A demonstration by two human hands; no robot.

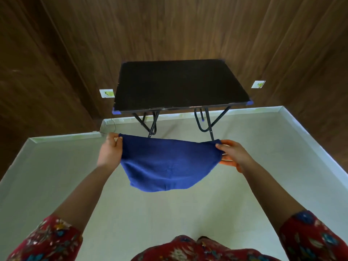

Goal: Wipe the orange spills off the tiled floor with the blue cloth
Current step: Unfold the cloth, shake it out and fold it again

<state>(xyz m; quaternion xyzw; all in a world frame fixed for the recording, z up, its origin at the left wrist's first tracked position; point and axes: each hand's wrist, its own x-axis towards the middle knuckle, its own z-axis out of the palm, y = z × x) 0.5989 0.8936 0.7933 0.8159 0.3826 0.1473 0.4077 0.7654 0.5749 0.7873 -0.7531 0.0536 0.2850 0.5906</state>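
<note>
Holds the blue cloth (169, 166) spread wide in mid-air between both hands, well above the tiled floor (56, 185) and touching none of it. Pinches the cloth's upper left corner with the left hand (111, 149), thumb and fingers closed on the edge. Grips the upper right corner with the right hand (232, 155), thumb on top of the fabric, fingers curled behind it. Pulls the top edge fairly taut, lets the middle sag in a loose curve. Faces a black folding table (180, 85) set against wood-panelled walls (56, 53), with the cloth hanging in front of the table legs. Takes in a white wall plate (107, 93) just left of the table, and red floral sleeves (47, 240) at the bottom of the view. Finds no orange spills on the visible floor, only pale tiles. Cannot tell whether spills lie outside the view or hidden behind cloth and arms. Shows no orange stain on the visible face of the cloth either. Reads most likely as preparation: cloth opened out, no wiping contact under way. Leaves, on that reading, the whole job: finding the spills, lowering the cloth to the tiles, rubbing until the orange is gone. Cannot rule out a finished job, given the clean floor in view, though a spotless cloth argues against it.
</note>
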